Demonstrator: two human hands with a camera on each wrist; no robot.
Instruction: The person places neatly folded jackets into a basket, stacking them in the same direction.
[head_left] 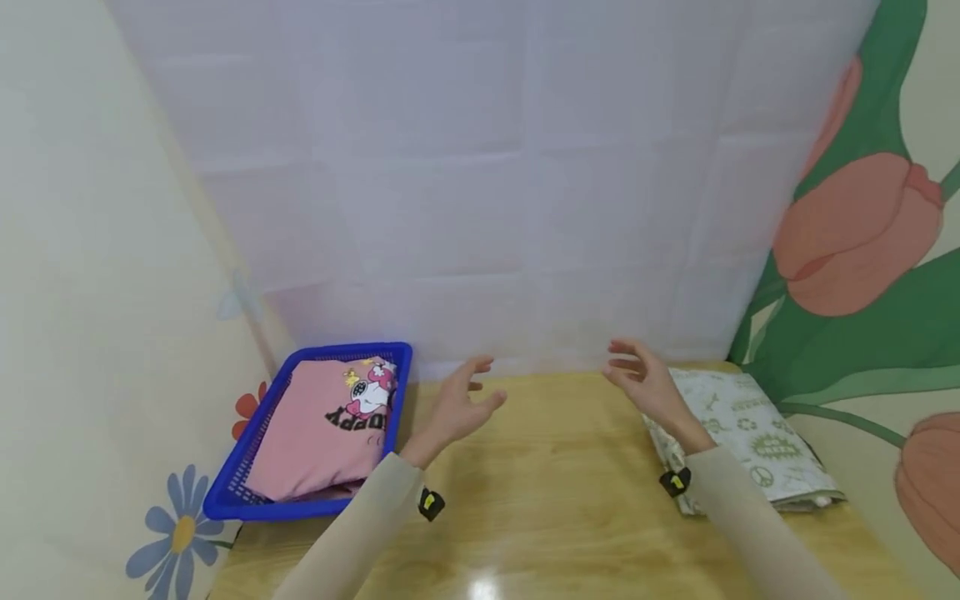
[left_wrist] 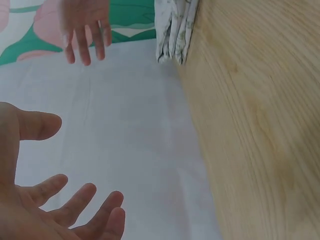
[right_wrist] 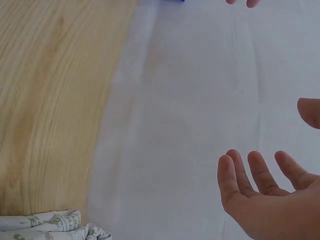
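Note:
Both hands hover over the wooden table, apart, palms facing each other. My left hand (head_left: 459,404) has loosely bent fingers and nothing in it; to its left is a blue basket (head_left: 212,498). In that basket lies a folded pink garment (head_left: 318,425) with a cartoon print and dark letters. My right hand (head_left: 647,385) is likewise bare, its fingers relaxed, beside a folded white cloth (head_left: 750,433) with green print. The left wrist view catches the folded layers of this cloth (left_wrist: 175,30) at the table's edge. In the right wrist view the right hand's fingers (right_wrist: 260,175) are spread.
The pale wooden table (head_left: 555,500) reaches back to a white sheet (head_left: 525,208) hanging behind it. Painted walls stand on both sides, with a blue flower (head_left: 180,533) at left and pink tulips (head_left: 862,233) at right. Each wrist wears a small black device (head_left: 431,504).

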